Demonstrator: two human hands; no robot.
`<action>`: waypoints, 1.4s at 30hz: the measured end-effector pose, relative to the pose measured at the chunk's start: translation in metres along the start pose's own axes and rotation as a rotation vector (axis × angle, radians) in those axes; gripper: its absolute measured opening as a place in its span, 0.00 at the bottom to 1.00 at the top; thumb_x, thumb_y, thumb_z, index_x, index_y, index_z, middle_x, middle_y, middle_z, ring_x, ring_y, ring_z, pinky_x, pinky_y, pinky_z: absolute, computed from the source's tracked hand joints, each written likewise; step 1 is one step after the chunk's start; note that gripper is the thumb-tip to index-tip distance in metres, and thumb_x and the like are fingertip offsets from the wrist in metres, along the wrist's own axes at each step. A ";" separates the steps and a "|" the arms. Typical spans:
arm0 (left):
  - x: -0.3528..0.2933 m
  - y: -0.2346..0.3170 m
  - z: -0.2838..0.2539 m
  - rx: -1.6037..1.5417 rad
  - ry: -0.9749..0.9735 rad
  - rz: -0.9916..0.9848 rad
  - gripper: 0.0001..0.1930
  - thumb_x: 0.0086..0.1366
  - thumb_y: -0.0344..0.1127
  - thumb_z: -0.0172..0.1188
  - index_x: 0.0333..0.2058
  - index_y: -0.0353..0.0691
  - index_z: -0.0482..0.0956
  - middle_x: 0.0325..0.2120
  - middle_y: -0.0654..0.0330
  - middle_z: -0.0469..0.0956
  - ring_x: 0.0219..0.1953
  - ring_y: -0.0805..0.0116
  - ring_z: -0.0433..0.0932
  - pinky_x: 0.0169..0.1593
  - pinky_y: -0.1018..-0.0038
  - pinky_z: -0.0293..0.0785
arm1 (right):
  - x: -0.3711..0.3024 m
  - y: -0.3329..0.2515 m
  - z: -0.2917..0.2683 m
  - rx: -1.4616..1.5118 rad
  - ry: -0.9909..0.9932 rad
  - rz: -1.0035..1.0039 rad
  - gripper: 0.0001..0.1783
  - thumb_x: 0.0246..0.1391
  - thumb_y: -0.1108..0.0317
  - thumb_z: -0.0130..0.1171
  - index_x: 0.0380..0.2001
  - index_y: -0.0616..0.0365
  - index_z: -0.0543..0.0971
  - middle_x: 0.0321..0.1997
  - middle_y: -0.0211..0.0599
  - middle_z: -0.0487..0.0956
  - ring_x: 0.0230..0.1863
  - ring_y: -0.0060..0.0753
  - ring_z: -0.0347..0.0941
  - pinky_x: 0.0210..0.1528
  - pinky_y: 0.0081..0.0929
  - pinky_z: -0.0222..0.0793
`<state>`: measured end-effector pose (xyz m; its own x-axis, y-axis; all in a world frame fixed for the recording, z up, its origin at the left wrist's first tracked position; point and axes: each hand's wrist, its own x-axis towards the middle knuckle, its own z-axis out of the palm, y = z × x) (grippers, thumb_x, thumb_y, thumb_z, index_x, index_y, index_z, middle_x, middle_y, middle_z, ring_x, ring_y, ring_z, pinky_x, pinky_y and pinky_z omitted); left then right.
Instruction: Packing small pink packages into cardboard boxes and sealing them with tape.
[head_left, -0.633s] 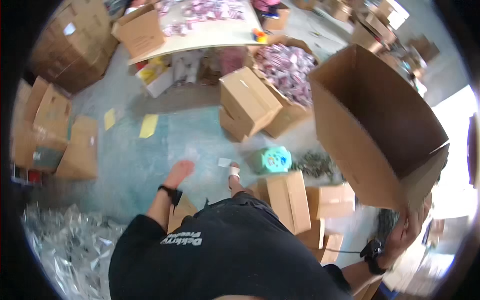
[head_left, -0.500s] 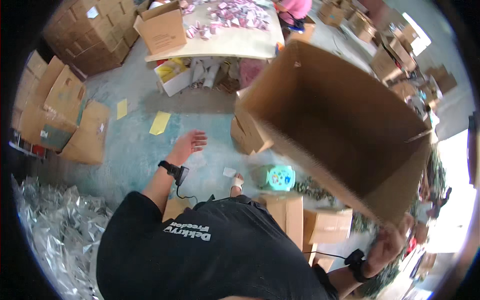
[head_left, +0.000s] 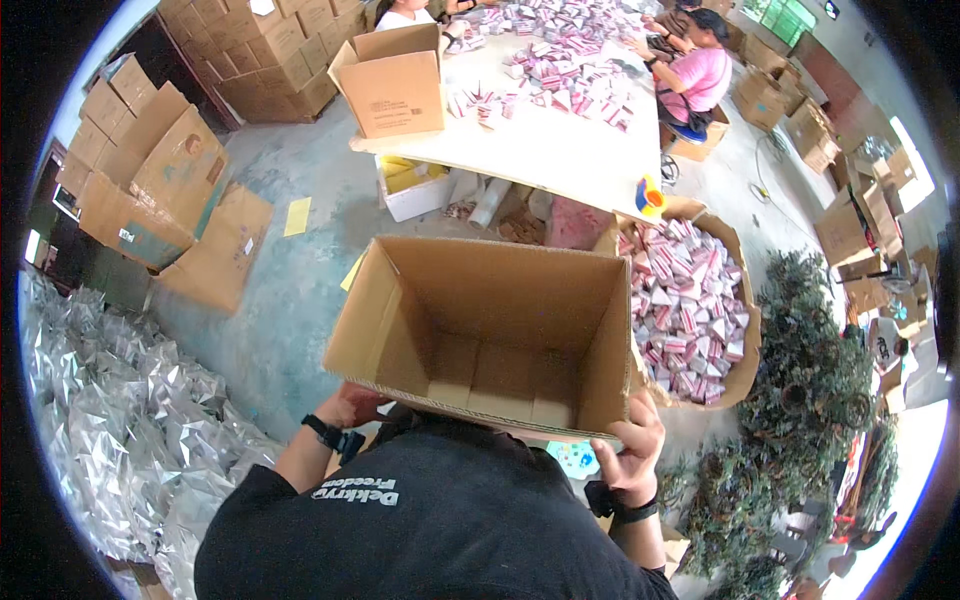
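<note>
An open, empty cardboard box [head_left: 500, 270] is held level in front of my chest, its inside facing up. My right hand [head_left: 632, 450] is closed on its near right corner, thumb on the near side. At the near left corner my left hand [head_left: 352, 405] grips the box from below, its fingers mostly hidden by the cardboard. Just beyond the box's right side stands a large open carton [head_left: 742, 375] filled with small pink-and-white striped triangular packets [head_left: 690, 310].
A pale table [head_left: 510, 165] ahead bears many such packets and an upright open carton [head_left: 400, 95]; two people sit at it. Silvery foil pieces [head_left: 130, 420] heap at left, beside flattened and open cartons [head_left: 165, 170]. Dark green artificial foliage [head_left: 800, 390] lies right.
The box has swung from the right to the middle, in front of me. My left hand, empty and open before, has taken hold of it. My view has turned rightward.
</note>
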<state>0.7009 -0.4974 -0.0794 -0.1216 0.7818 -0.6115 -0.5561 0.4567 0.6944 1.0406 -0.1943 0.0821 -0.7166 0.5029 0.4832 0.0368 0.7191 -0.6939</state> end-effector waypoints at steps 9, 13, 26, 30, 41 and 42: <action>0.115 0.097 -0.070 -0.227 0.019 0.136 0.28 0.72 0.56 0.43 0.64 0.49 0.63 0.63 0.59 0.65 0.63 0.56 0.66 0.59 0.46 0.67 | 0.182 0.078 0.057 -0.246 0.212 -0.039 0.17 0.48 0.55 0.56 0.20 0.60 0.77 0.24 0.41 0.67 0.31 0.42 0.65 0.34 0.33 0.57; 0.173 0.186 -0.085 0.380 -0.113 0.378 0.31 0.69 0.44 0.55 0.67 0.48 0.57 0.66 0.58 0.60 0.64 0.52 0.64 0.62 0.46 0.65 | 0.250 0.113 0.072 -0.226 0.481 0.060 0.26 0.62 0.51 0.48 0.17 0.60 0.74 0.23 0.39 0.69 0.30 0.38 0.64 0.35 0.33 0.58; 0.355 0.382 -0.107 0.229 -0.322 0.219 0.25 0.73 0.37 0.50 0.65 0.37 0.61 0.62 0.53 0.67 0.65 0.62 0.63 0.65 0.62 0.64 | 0.389 0.242 0.063 -0.391 0.877 0.334 0.27 0.64 0.56 0.37 0.18 0.63 0.72 0.39 0.49 0.80 0.41 0.48 0.77 0.47 0.37 0.73; 0.405 0.474 -0.054 0.672 -0.382 0.070 0.27 0.73 0.43 0.50 0.64 0.33 0.63 0.60 0.50 0.70 0.61 0.64 0.67 0.64 0.68 0.61 | 0.366 0.351 0.012 -0.286 0.783 0.184 0.17 0.54 0.59 0.58 0.22 0.63 0.75 0.39 0.50 0.80 0.42 0.55 0.77 0.50 0.45 0.73; 0.700 0.569 -0.109 1.178 0.220 0.475 0.22 0.59 0.46 0.61 0.47 0.36 0.77 0.43 0.43 0.78 0.48 0.45 0.76 0.53 0.57 0.72 | 0.408 0.412 0.015 -0.267 1.021 0.719 0.25 0.62 0.61 0.39 0.14 0.62 0.71 0.21 0.35 0.71 0.26 0.32 0.68 0.37 0.31 0.67; 0.729 0.563 -0.119 1.313 0.277 0.488 0.27 0.58 0.46 0.62 0.52 0.36 0.73 0.46 0.42 0.76 0.49 0.44 0.76 0.53 0.57 0.72 | 0.417 0.412 0.018 -0.278 1.021 0.726 0.25 0.62 0.61 0.39 0.14 0.62 0.71 0.21 0.35 0.71 0.26 0.32 0.68 0.37 0.31 0.67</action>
<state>0.2010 0.2791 -0.1799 -0.3148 0.9356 -0.1596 0.7207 0.3451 0.6012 0.7438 0.3029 -0.0118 0.3811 0.8686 0.3167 0.4246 0.1398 -0.8945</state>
